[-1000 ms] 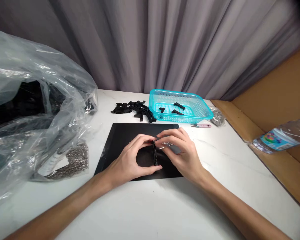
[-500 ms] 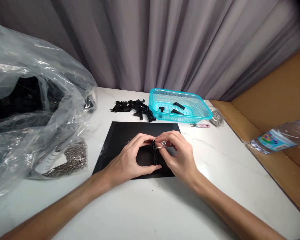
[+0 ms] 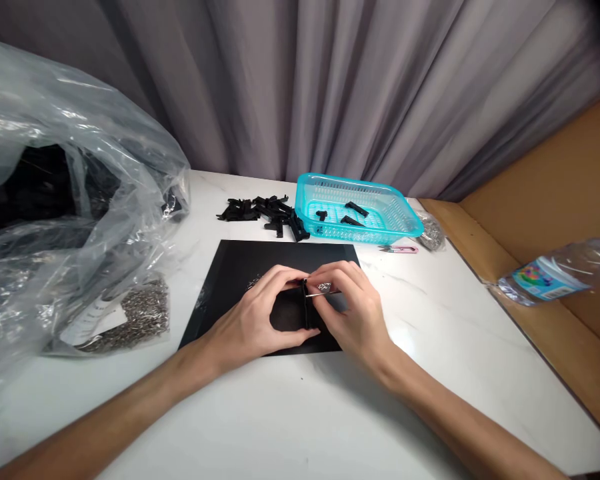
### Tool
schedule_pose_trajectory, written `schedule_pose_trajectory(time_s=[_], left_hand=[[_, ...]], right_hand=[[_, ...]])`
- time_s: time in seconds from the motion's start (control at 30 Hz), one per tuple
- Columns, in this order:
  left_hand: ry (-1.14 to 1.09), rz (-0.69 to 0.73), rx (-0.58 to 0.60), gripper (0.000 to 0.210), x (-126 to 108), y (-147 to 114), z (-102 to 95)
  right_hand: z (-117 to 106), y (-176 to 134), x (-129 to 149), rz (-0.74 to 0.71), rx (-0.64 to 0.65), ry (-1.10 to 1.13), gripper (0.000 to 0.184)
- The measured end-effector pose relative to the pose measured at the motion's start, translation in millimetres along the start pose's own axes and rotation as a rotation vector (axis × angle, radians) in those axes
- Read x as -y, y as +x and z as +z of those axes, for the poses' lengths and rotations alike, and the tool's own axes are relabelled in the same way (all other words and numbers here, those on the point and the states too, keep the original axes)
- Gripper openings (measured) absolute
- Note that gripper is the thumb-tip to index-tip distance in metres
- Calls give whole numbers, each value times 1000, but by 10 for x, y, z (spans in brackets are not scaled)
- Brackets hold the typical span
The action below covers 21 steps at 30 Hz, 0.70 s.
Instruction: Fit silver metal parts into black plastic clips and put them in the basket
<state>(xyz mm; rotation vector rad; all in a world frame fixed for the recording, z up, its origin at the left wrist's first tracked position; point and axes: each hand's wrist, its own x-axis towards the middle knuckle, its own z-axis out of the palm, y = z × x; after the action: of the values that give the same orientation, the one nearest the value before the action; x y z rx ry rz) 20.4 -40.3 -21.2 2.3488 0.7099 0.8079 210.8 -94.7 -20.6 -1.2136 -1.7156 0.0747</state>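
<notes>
One black part (image 3: pixel 307 312) stands on end above the mat (image 3: pixel 250 257), its long side running between the fingers and the thumb of the left hand (image 3: pixel 267 313). That hand pinches the part end to end: fingertips at its far end, thumb at its near end, with a wide gap between them behind the part. The right hand (image 3: pixel 347 300) is curled, its index finger and thumb closed about a thin metal rod (image 3: pixel 323 294). The rod lies crosswise, one end at the part's right side, the other running into the palm; the exact hold is partly hidden. The fingertips of both hands meet near the part's far end.

Bright metal bits (image 3: pixel 325 287) show through the gap in the right hand, and more metal bits (image 3: pixel 253 281) lie on the mat just past the left knuckles. Beyond the mat, a pile of black parts (image 3: pixel 280 210) reaches the left side of a blue basket (image 3: pixel 413 227). Three black pieces (image 3: pixel 356 209) lie inside the basket. Snips (image 3: pixel 404 250) with a pink handle lie in front of it, and a small bag (image 3: pixel 431 233) sits to its right. Left of the mat, a packet (image 3: pixel 147 313) of metal bits lies against a large plastic bag (image 3: pixel 145 140). Far right, a bottle (image 3: pixel 545 279) rests on its side by cardboard (image 3: pixel 560 173).
</notes>
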Motion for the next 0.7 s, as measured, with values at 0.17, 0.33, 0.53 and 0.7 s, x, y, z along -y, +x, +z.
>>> schedule_pose_trajectory(time_s=[0.17,0.33,0.53,0.7], left_hand=[[35,6,-8,58,-4,-3,-1],[11,-6,-16,61,6,4,0],[-9,16,-48,62,9,8,13],[-23,19,-68,61,15,2,10]], right_hand=[[29,-5,26,38,-14,-52,18],[21,-17,18,52,-11,-55,12],[11,-50,-38,-35,-11,-88,12],[-7,-56,-33,-80,13,-87,19]])
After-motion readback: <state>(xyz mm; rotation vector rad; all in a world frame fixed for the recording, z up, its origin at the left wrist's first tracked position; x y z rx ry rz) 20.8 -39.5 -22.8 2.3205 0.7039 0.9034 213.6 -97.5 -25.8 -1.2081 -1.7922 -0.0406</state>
